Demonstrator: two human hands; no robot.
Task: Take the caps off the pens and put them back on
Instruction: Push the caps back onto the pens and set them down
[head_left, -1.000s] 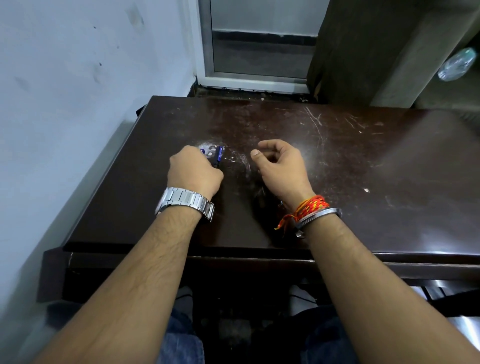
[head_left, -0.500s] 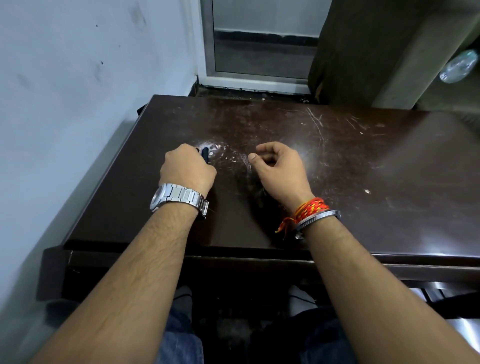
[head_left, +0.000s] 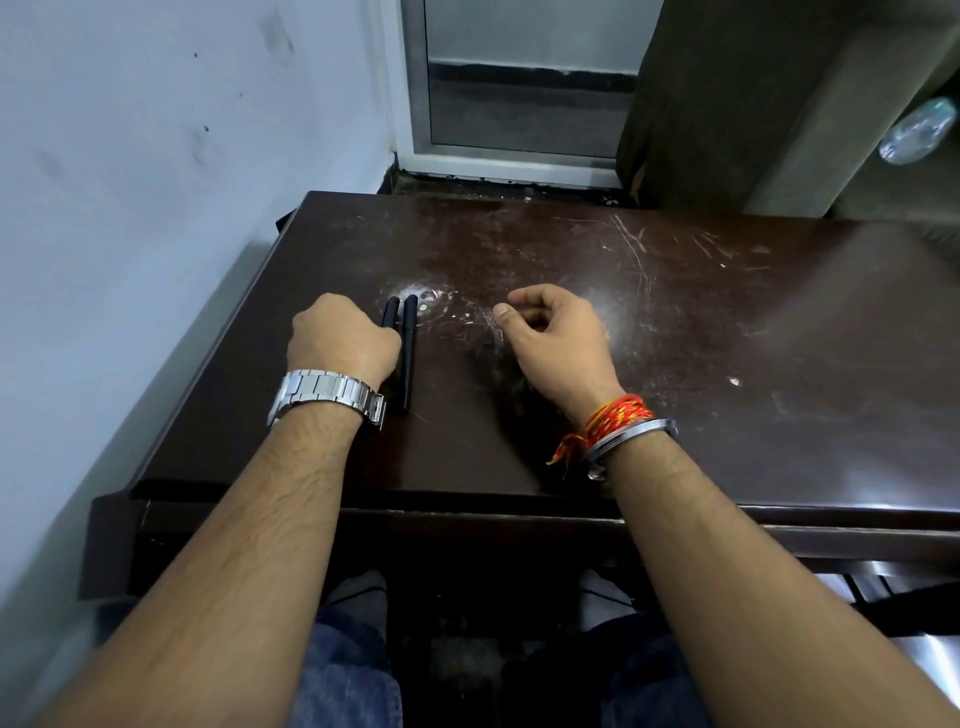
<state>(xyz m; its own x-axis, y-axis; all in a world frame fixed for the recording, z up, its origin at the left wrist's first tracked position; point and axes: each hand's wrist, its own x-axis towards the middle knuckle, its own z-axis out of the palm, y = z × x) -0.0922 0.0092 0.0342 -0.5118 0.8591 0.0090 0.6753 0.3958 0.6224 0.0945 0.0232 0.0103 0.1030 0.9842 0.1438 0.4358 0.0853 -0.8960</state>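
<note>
Two dark capped pens lie side by side on the brown table (head_left: 675, 364), pointing away from me. The right pen (head_left: 409, 353) is fully in view and lies free. The left pen (head_left: 389, 313) shows only its far end; the rest runs under my left hand (head_left: 340, 338). That hand, with a steel watch on its wrist, has its fingers curled over this pen. My right hand (head_left: 558, 338) rests on the table a hand's width to the right of the pens, loosely curled and holding nothing.
A pale wall (head_left: 156, 208) runs along the table's left edge. Behind the table stand a glass door (head_left: 519, 104) and a dark cabinet (head_left: 727, 104). A plastic bottle (head_left: 917, 130) lies at the far right. My knees are under the front edge.
My left hand has moved left and towards me and lowered the pens. They now lie flat on the table instead of sticking out of the fist. The right hand has barely moved.
</note>
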